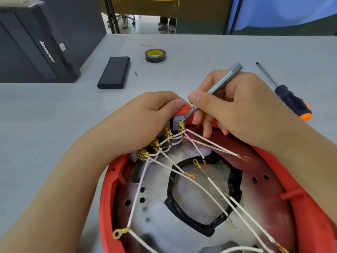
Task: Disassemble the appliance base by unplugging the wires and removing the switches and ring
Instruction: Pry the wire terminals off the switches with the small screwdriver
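Note:
The red appliance base [310, 216] lies upside down in front of me, its inside facing up. A black ring [235, 179] frames the opening in its middle. Several white wires [197, 185] with gold terminals run from a row of switches [175, 123] at the far rim. My left hand [145, 121] grips the rim over the switches, thumb on the red edge. My right hand [242, 108] holds a slim grey screwdriver [222, 81] like a pen, its tip touching the gold connector [181, 123] on the rightmost switch.
A black-and-orange screwdriver [291, 101] lies to the right on the grey table [54, 115]. A roll of tape [155, 55], a flat black case [114, 72] and a small screw [136, 73] lie further back. A black computer tower [32, 42] stands at the left.

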{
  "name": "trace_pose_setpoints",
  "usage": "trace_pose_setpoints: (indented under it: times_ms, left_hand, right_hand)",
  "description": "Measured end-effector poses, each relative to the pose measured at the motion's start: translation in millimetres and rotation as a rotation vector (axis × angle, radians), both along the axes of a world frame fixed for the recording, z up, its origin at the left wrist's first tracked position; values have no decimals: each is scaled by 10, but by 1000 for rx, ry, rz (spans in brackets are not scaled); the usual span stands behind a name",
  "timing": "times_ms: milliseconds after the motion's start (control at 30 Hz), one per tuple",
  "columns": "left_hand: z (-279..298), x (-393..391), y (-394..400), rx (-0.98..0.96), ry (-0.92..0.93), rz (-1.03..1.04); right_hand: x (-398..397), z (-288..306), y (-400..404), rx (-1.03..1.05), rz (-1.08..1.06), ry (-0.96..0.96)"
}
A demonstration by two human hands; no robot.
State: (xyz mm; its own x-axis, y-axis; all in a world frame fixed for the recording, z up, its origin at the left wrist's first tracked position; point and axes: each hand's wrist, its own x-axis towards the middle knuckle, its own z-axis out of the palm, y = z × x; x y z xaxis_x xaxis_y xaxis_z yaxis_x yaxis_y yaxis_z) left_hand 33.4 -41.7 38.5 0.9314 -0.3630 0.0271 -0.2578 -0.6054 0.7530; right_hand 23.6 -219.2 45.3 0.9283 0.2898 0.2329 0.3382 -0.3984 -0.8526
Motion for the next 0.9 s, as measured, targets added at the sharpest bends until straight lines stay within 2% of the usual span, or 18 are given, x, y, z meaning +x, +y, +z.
trace_pose_setpoints:
  times_ms: [600, 900]
  left_hand:
    - [23, -1, 9, 33, 6, -21]
    - [18, 5, -11, 33, 11, -7]
  right_hand:
    - [-128, 93, 47, -157, -21, -113]
    - [27, 76, 62, -127, -11, 7]
